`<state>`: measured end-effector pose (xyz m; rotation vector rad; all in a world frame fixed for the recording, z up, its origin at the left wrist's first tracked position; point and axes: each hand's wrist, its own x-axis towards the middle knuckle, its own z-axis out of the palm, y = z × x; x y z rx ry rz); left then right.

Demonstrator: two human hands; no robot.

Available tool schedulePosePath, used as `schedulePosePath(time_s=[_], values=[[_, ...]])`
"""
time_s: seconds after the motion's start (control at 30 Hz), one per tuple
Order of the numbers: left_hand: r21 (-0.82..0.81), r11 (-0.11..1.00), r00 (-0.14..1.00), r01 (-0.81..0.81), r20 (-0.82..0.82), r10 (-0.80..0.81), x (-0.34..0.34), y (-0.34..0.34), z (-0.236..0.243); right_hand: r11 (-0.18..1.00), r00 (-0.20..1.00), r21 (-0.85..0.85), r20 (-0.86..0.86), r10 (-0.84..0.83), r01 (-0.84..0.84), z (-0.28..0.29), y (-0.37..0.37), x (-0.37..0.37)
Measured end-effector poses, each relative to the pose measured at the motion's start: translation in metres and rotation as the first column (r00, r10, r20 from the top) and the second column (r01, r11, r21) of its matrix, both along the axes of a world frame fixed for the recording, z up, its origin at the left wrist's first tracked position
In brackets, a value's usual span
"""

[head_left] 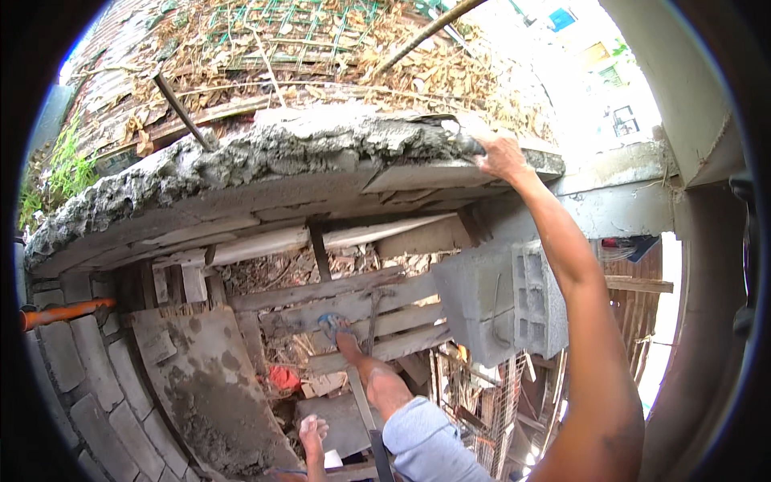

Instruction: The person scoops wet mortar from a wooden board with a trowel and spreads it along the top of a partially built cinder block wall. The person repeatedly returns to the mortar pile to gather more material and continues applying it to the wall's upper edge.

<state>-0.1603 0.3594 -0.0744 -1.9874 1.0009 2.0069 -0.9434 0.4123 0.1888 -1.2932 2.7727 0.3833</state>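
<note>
My right hand (502,157) is closed on a trowel (467,143) at the right end of a raised ledge. Its dark grip shows beside my fingers; the blade is mostly hidden by glare and mortar. Rough wet mortar (321,149) covers the front edge of the ledge, and the hand touches that edge. Low down, left of my knee, my left hand (313,434) hangs with loosely bent fingers and nothing visible in it. Pale mortar smears its fingertips. Below it to the left lies a board (213,377) carrying a heap of wet grey mortar (217,434).
My sandalled foot (333,325) stands on wooden planks (401,317) with gaps between them. Hollow concrete blocks (540,301) are stacked at the right. A block wall (104,418) with an orange pipe (68,313) bounds the left. Metal bars (181,108) rise behind the ledge, before a leaf-strewn roof (313,56).
</note>
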Motion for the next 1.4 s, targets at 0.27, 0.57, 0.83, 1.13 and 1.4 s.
schedulePosePath(time_s=[0.27, 0.57, 0.83, 1.13, 1.4], values=[[-0.074, 0.996, 0.997, 0.042, -0.060, -0.046, 0.000, -0.056, -0.016, 0.939, 0.923, -0.331, -0.382, -0.048, -0.088, 0.017, 0.087, 0.053], [-0.209, 0.977, 0.982, 0.047, -0.167, -0.083, -0.028, -0.087, 0.017, 0.938, 0.942, -0.346, -0.309, -0.127, 0.012, 0.037, 0.032, 0.124], [-0.123, 0.992, 0.994, 0.006, -0.107, -0.020, 0.027, -0.056, 0.007, 0.953, 0.908, -0.091, 0.340, -0.244, 0.290, 0.070, 0.000, 0.124], [0.007, 1.000, 0.994, -0.030, -0.101, 0.031, 0.033, -0.036, -0.011, 0.991, 0.987, -0.064, 0.110, -0.113, 0.121, 0.046, 0.049, 0.102], [-0.143, 0.989, 0.989, 0.049, -0.133, -0.068, 0.025, -0.039, 0.030, 0.932, 0.929, -0.159, 0.235, -0.286, 0.327, 0.059, 0.034, 0.150]])
